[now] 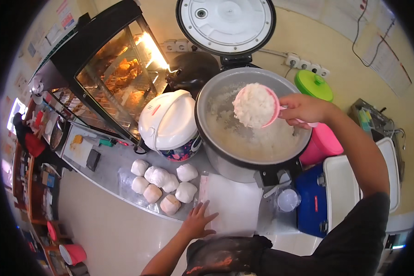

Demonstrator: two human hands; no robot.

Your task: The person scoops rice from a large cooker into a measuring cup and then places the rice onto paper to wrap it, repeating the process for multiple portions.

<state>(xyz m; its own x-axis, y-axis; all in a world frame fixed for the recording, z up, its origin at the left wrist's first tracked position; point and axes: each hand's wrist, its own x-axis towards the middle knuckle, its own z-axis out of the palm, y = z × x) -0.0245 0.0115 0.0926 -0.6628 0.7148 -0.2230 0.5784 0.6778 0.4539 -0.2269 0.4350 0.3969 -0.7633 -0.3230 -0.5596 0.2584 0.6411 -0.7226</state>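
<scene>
From the wearer's head, the left fisheye camera looks down and forward, near enough to see into the tall, round, silver-grey metal pot [230,168]; its wide view bends the grey metal counter [111,160] and reaches the pale yellow wall [290,32].

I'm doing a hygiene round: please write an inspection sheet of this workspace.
Surface: shiny grey metal counter, clear plastic near its front edge.
Things in use: pink round scoop heaped with white rice, held over the large round grey metal cooker, its white lid raised; white rectangular paper in front; rounded white wrapped bundles left of the paper.
Clutter: small dark rectangular block at left; blue cooler box at right.
Hands: right hand gripping the scoop's handle; left hand spread at the paper's left edge.
Cables: thin dark cable looped against the pale yellow wall.
Surroundings: black-framed glass cabinet, lit, holding browned food.
</scene>
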